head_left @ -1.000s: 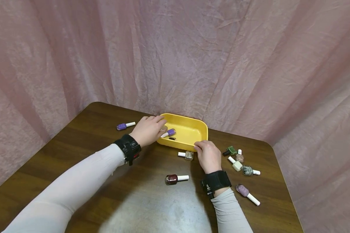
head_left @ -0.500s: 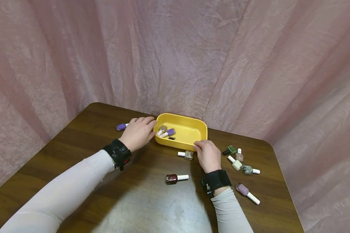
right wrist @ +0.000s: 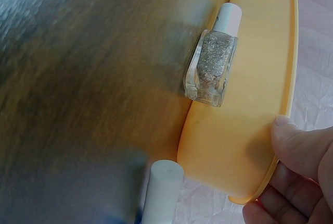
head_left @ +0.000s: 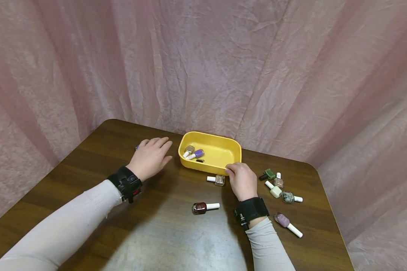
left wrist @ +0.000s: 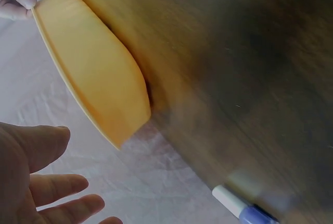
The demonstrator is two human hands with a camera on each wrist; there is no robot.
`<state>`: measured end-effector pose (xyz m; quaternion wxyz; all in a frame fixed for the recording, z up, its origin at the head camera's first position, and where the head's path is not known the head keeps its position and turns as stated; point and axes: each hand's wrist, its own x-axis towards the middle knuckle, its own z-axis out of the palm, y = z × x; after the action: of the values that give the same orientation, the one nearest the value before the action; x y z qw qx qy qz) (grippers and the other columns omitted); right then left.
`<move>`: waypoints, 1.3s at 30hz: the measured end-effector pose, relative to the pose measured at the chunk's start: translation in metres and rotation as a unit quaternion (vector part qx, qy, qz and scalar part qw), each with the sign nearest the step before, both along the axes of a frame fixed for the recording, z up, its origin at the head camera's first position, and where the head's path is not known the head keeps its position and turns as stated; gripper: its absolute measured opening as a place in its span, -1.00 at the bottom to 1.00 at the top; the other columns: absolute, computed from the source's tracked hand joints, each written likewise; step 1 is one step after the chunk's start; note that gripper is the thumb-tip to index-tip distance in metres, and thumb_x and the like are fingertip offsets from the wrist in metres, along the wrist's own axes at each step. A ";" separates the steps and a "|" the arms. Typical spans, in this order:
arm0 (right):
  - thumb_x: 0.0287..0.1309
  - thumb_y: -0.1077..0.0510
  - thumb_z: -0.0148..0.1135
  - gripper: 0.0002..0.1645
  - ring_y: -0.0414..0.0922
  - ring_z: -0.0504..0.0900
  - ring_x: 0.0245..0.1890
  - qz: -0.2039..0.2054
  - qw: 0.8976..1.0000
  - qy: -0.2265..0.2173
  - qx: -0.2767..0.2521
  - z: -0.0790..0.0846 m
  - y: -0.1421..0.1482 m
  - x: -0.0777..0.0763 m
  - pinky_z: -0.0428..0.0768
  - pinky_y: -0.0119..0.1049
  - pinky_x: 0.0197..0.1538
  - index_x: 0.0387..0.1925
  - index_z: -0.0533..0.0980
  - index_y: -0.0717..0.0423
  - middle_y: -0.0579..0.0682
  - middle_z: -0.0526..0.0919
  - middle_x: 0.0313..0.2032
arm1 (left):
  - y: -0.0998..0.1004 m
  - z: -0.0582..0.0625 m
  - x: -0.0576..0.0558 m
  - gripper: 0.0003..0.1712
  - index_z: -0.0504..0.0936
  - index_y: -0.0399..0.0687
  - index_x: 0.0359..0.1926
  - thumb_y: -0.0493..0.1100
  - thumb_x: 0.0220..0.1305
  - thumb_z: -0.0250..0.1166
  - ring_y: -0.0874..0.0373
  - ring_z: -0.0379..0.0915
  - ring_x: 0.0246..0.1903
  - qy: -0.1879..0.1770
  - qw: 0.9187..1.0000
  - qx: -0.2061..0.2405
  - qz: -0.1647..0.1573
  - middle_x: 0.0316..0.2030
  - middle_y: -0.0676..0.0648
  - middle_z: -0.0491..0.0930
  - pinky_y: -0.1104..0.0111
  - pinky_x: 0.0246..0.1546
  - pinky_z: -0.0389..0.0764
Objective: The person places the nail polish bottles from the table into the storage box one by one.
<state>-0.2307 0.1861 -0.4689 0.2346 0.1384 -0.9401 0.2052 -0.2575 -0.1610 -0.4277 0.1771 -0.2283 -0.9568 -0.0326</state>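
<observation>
while the right hand [head_left: 242,178] pinched the near rim of the yellow tray [head_left: 224,155], its thumb on the outer side, the left hand [head_left: 150,157] hung with its fingers spread and nothing visible in its grasp. the tray lay between the hands and just beyond them, its long axis running from the left hand's side across to the right's. nearest to the left hand was a purple bottle [left wrist: 252,214], toward that hand's outer side and well apart from the right; in the head view the hand hid most of it, but the left wrist view showed it apart from the fingers, its white cap pointing in toward the tray.

inside the tray, at the end nearer the left hand, lay a violet bottle [head_left: 199,153], a gold bottle [head_left: 189,149] and a small black piece [head_left: 200,161], with the near wall between them and the hands. just before that wall, on the right hand's inner side, was a glitter bottle [head_left: 219,180], cap toward the left hand. a dark red bottle [head_left: 199,208] lay between the forearms. past the right hand's outer side, a green bottle [head_left: 269,173], a copper bottle [head_left: 278,183], a cream bottle [head_left: 276,192] and a speckled bottle [head_left: 287,197] clustered, with a lilac bottle [head_left: 282,220] beside the right wrist.
</observation>
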 end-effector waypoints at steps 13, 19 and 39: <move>0.32 0.20 0.58 -0.92 0.09 0.78 -0.08 -0.003 1.000 -0.008 -0.002 0.000 -0.001 0.000 0.74 0.11 -0.11 -0.17 0.85 0.06 0.00 0.83 -0.22 | -0.022 0.001 0.004 -0.26 0.53 -0.29 0.49 0.02 0.49 0.49 -0.33 0.52 0.35 0.012 1.000 0.004 0.020 0.42 -0.33 0.56 -0.25 0.26 0.54; 0.33 0.20 0.57 -0.91 0.09 0.78 -0.07 -0.004 1.000 -0.008 -0.002 0.000 -0.001 0.000 0.74 0.10 -0.10 -0.15 0.85 0.07 0.00 0.83 -0.20 | -0.032 0.000 0.002 -0.24 0.50 -0.30 0.51 0.01 0.49 0.49 -0.33 0.51 0.36 0.005 0.999 0.004 0.033 0.43 -0.34 0.55 -0.27 0.27 0.52; 0.33 0.18 0.57 -0.91 0.09 0.78 -0.09 -0.005 1.000 -0.004 -0.003 -0.002 0.002 0.000 0.74 0.10 -0.12 -0.15 0.85 0.07 0.01 0.83 -0.21 | -0.069 -0.020 -0.024 -0.20 0.45 -0.36 0.52 0.00 0.49 0.49 -0.43 0.45 0.37 -0.051 0.995 0.008 0.091 0.45 -0.40 0.49 -0.37 0.28 0.47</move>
<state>-0.2302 0.1877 -0.4705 0.2320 0.1320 -0.9412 0.2071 -0.2811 -0.2302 -0.4473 0.1321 -0.1374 -0.9810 -0.0354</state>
